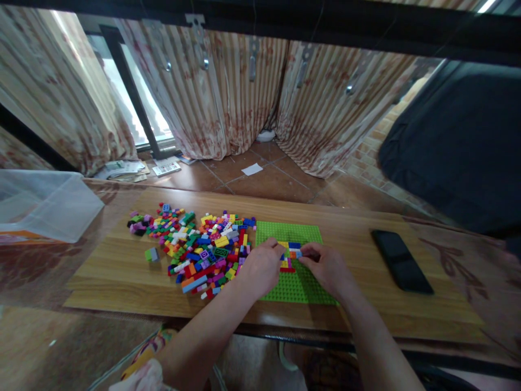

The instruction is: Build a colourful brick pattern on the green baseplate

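Note:
A green studded baseplate (303,288) lies on the wooden board, with a small patch of coloured building bricks (293,246) on its middle. From the left, my left hand (266,266) reaches over the plate; its bent fingers are closed together at the patch's left edge, and what they hold, if anything, is hidden. My right hand (328,266) comes in from the other side, thumb and forefinger pinched on a light blue brick (299,254) at the patch's right edge. Part of the patch is covered by the left hand.
A heap of loose bricks (203,250) spreads left of the plate, a green-and-grey brick piece (152,254) lying apart from it. A black phone (401,260) rests at right on the wooden board (134,293). A clear plastic bin (49,203) stands far left.

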A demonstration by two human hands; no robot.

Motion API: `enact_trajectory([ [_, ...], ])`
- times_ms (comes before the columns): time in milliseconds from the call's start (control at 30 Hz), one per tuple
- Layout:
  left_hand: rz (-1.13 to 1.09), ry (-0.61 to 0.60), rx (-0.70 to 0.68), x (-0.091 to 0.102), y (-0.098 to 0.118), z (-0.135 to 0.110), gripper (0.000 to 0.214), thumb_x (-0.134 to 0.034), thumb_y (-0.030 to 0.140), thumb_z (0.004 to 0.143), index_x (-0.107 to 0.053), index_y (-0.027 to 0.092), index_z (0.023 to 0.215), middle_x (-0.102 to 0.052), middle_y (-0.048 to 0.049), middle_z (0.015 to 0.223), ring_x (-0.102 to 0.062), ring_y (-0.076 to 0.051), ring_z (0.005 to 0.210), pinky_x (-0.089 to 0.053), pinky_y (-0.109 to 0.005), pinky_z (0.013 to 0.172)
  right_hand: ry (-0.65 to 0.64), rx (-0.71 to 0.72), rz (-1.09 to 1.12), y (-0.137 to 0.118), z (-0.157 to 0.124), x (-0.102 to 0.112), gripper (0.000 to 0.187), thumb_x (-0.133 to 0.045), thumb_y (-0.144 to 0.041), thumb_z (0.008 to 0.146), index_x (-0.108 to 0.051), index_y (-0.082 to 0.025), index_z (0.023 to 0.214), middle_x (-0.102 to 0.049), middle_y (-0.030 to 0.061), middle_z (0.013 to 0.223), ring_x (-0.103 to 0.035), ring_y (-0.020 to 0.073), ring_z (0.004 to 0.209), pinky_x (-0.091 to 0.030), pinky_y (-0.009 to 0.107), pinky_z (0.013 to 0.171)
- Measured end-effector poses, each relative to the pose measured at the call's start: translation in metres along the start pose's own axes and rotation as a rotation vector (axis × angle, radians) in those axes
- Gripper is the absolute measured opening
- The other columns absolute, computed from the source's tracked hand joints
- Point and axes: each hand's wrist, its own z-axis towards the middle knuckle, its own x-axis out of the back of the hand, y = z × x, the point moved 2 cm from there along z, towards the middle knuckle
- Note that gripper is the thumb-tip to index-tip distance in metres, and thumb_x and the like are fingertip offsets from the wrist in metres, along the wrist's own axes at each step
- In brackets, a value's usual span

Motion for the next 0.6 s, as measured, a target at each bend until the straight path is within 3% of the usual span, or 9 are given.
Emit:
enact_trajectory([
  [267,-0.001,-0.009,0.013,-0.002,-0.001,0.0,0.019,-0.045,0.013,0.086,-0.059,0.018,0.098,-0.057,-0.0068,0.098,-0.058,-0.019,0.092,-0.05,-0.033,0.082,0.114,-0.066,0.001,0.009,0.003,0.011,0.017,-0.059,-0.031,0.073,-0.067,-0.018,0.08,-0.072,0.0055,0.076,-0.067,0.0195,0.071,-0.05,0.033,0.069],
  [600,0.013,0.0,0.015,-0.003,0.0,0.0,0.019,-0.044,0.012,0.086,-0.058,0.018,0.098,-0.057,-0.0072,0.1,-0.058,-0.019,0.093,-0.05,-0.032,0.081,0.083,-0.03,-0.085,-0.007,0.002,0.0,0.016,-0.056,-0.031,0.074,-0.068,-0.02,0.073,-0.071,0.0026,0.07,-0.065,0.0181,0.066,-0.046,0.029,0.063],
])
